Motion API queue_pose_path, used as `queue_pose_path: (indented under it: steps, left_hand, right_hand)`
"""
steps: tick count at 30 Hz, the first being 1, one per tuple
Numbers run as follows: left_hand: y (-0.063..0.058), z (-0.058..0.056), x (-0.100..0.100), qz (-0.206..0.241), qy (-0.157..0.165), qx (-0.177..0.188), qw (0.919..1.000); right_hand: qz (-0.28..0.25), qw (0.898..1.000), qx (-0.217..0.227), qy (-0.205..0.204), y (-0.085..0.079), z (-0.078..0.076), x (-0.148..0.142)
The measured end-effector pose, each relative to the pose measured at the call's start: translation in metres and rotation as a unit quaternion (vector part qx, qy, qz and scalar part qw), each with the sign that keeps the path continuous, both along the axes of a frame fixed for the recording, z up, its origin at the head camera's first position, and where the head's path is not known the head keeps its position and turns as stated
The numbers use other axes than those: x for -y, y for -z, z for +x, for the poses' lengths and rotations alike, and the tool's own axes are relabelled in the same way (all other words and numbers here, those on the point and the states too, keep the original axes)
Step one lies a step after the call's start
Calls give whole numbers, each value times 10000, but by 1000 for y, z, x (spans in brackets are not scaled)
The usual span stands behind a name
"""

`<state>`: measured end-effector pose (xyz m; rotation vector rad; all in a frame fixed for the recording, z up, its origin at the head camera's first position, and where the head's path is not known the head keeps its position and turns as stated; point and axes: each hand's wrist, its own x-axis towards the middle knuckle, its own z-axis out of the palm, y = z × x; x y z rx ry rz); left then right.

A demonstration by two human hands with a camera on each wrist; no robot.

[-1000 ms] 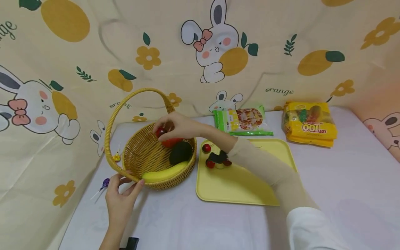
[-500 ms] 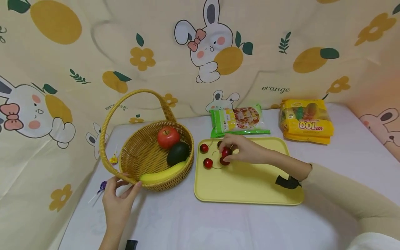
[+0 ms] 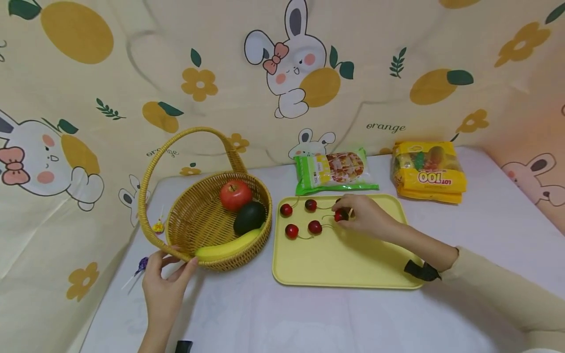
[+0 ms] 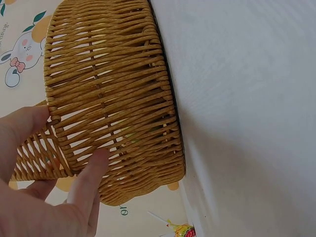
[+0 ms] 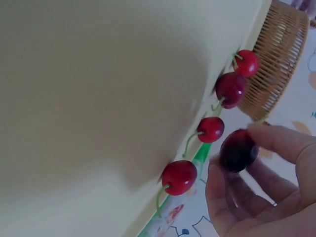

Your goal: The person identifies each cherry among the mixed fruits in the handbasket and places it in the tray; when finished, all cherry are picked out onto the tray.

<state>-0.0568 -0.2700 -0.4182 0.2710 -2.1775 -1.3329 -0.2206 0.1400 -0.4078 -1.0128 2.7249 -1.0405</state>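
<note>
My left hand (image 3: 164,280) grips the wicker basket (image 3: 190,215) at its near left rim, by the foot of the arched handle. Inside the basket lie a red apple (image 3: 236,195), a dark avocado (image 3: 250,218) and a banana (image 3: 229,249). Over the yellow tray (image 3: 335,267), my right hand (image 3: 368,218) pinches a dark cherry (image 5: 239,150) between thumb and fingers. Several red cherries (image 3: 292,231) with stems sit on the tray's left half. One more beyond the fingers is mostly hidden in the head view.
Behind the tray lies a green-edged snack bag (image 3: 337,170), and yellow packets (image 3: 429,171) stand at the back right. Left of the basket are a yellow-wrapped lollipop (image 3: 158,226) and a purple one (image 3: 141,264). A printed cloth backdrop (image 3: 247,108) rises behind the table.
My right hand has moved from over the basket to the tray, then farther right along it with a cherry. The left hand keeps its grip on the basket.
</note>
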Motion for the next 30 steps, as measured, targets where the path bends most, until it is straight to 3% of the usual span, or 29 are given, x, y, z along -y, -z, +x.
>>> queue_pose_path:
  steps: [11, 30]
  left_hand:
    - [3, -1, 2, -20, 23, -54, 10000]
    - [-2, 0, -1, -26, -21, 32, 10000]
  right_hand:
    - [791, 9954, -311, 442, 9, 6, 2]
    - [1158, 9915, -340, 487, 11, 6, -1]
